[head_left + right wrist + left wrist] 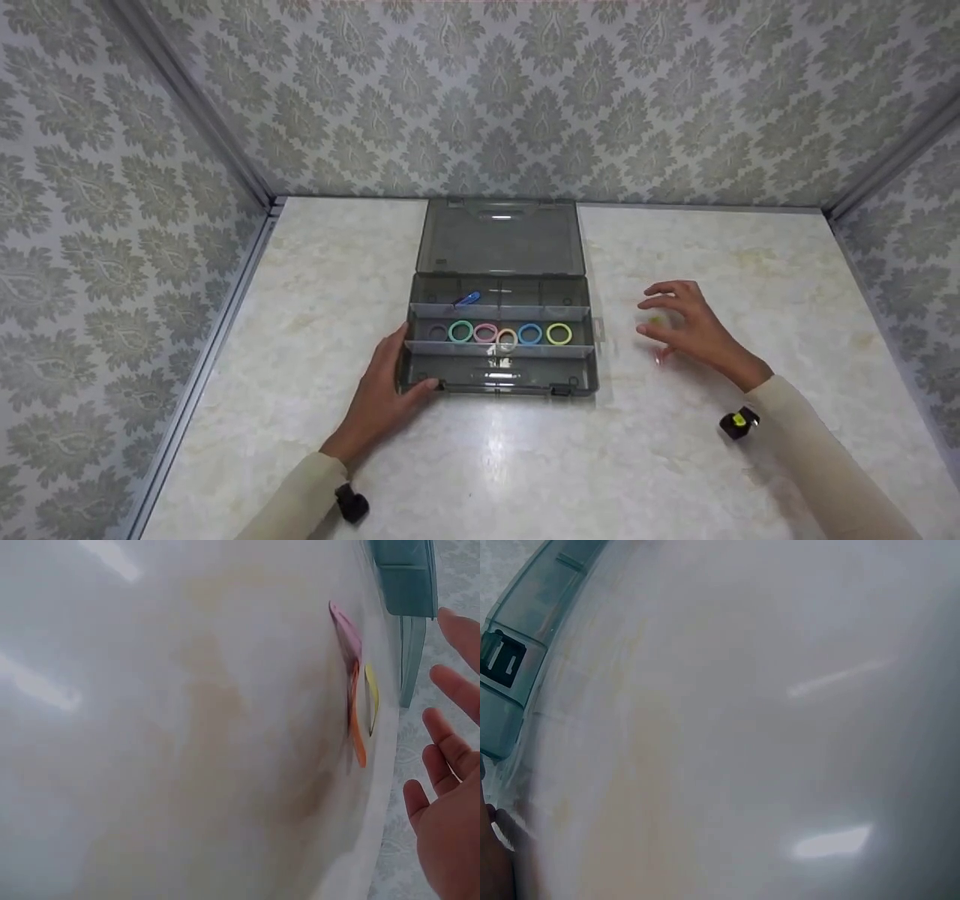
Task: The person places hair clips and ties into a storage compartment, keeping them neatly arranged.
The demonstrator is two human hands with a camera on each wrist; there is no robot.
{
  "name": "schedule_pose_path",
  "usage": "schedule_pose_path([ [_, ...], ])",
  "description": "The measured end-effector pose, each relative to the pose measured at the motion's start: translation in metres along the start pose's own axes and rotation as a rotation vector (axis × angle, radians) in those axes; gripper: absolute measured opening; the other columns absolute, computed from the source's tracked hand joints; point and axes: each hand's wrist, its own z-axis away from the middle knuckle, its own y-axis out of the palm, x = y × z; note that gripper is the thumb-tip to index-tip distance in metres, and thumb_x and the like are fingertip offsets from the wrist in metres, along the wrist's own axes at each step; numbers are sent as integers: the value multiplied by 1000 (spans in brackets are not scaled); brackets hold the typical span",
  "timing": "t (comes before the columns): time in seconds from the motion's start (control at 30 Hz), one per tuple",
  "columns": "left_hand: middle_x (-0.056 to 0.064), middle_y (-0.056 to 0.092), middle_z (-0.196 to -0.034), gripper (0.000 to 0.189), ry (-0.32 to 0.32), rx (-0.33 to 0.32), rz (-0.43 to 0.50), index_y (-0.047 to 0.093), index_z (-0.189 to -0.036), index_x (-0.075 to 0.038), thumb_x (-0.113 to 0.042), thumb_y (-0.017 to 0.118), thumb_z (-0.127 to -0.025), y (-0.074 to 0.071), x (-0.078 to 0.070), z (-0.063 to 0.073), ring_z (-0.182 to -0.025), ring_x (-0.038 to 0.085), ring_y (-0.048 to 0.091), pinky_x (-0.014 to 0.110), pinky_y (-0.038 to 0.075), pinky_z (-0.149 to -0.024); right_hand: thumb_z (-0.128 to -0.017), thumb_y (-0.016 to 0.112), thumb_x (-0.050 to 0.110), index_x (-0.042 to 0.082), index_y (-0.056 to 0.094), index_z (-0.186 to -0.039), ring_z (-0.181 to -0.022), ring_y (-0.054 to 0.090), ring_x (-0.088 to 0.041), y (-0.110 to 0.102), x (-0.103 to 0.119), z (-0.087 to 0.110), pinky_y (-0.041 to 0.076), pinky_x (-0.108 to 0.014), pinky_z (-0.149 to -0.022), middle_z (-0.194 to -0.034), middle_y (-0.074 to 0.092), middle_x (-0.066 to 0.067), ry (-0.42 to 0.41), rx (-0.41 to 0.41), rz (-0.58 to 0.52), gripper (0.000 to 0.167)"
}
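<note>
A grey translucent organizer box point(499, 373) lies with its lid point(501, 240) laid back. My left hand point(386, 390) holds its front left corner, fingers along the left side and thumb at the front rim. Several coloured hair ties, among them a green one point(460, 331) and a yellow one point(559, 334), sit in the middle compartment. A blue hair clip point(467, 298) is in the back compartment. Right of the box, my right hand point(694, 326) hovers with spread, bent fingers, holding nothing visible. Under it lie pink point(346, 634), orange point(357, 716) and yellow point(372, 697) clip-like pieces.
The box stands on a pale marbled table point(525, 465). Patterned wall panels point(495, 97) enclose the back and sides. A small pale piece point(598, 330) shows faintly against the box's right side; its kind is unclear.
</note>
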Motion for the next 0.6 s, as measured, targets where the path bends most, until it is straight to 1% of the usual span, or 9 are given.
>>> schedule_pose_path([
  [0.17, 12, 34, -176, 107, -2, -3, -5, 18, -178, -22, -55, 82, -98, 1, 1, 0, -163, 33, 34, 60, 31, -130, -91, 91, 5, 3, 81, -120, -132, 41, -38, -3, -10, 12, 32, -61, -107, -138, 62, -21, 9, -13, 38, 31],
  [0.37, 10, 33, -176, 106, -17, 7, -11, 18, -178, -24, -58, 79, -99, 1, 1, 0, -164, 32, 34, 59, 32, -130, -94, 89, 7, 6, 82, -119, -135, 39, -38, -9, -19, 20, 31, -61, -109, -140, 62, -21, 89, 16, 47, 26],
  [0.47, 10, 33, -177, 105, -24, 14, -3, 19, -178, -24, -56, 80, -99, 0, 1, 0, -164, 31, 33, 59, 31, -130, -97, 87, 11, 7, 83, -120, -136, 38, -38, -12, -21, 21, 31, -62, -109, -141, 61, -21, 123, 45, 43, 24],
  [0.6, 10, 32, -177, 105, -30, 15, 4, 19, -178, -25, -54, 81, -99, 0, 0, 0, -165, 31, 32, 59, 30, -131, -99, 86, 14, 8, 84, -122, -137, 37, -40, -16, -22, 16, 31, -64, -111, -144, 58, -21, 162, 84, 23, 24],
])
